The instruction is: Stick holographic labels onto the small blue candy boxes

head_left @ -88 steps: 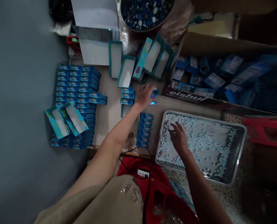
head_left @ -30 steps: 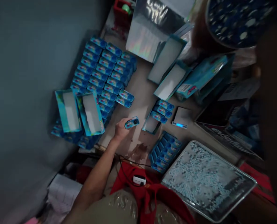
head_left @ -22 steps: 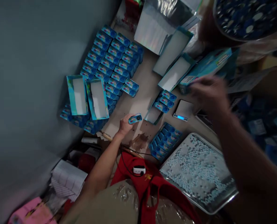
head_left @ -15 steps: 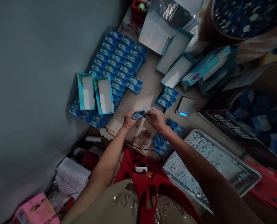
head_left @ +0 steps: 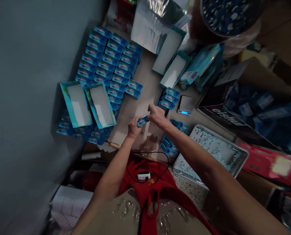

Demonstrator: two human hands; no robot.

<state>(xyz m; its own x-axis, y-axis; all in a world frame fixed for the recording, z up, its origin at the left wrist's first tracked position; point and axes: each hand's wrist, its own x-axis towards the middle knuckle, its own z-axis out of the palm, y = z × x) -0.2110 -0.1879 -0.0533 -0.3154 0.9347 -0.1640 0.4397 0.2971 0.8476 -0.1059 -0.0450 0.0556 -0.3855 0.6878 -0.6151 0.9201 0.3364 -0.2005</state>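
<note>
Above the near edge of the table, my left hand (head_left: pixel 134 128) is closed around the lower left end of a small blue printed tin (head_left: pixel 141 121), which is held tilted. My right hand (head_left: pixel 156 115) is at the tin's other end, fingers curled and the thumb side against it, covering that end. Whether a small part is under those fingers is hidden. Just right of my right hand stands a short group of similar blue tins (head_left: pixel 168 98). Another cluster of blue tins (head_left: pixel 171 145) lies below my right forearm.
Rows of blue tins (head_left: pixel 111 62) fill the left side, with two open cartons (head_left: pixel 80 104) on top. A small scale (head_left: pixel 185 105), a metal tray (head_left: pixel 243 160) of pale pellets, a large black box (head_left: pixel 223 116) and a bucket (head_left: pixel 201 16) of blue pieces stand at right.
My right hand has gone from a pinch at the tin's right end to a curled hold over that end. My left hand keeps the tin. The camera view has shifted.
</note>
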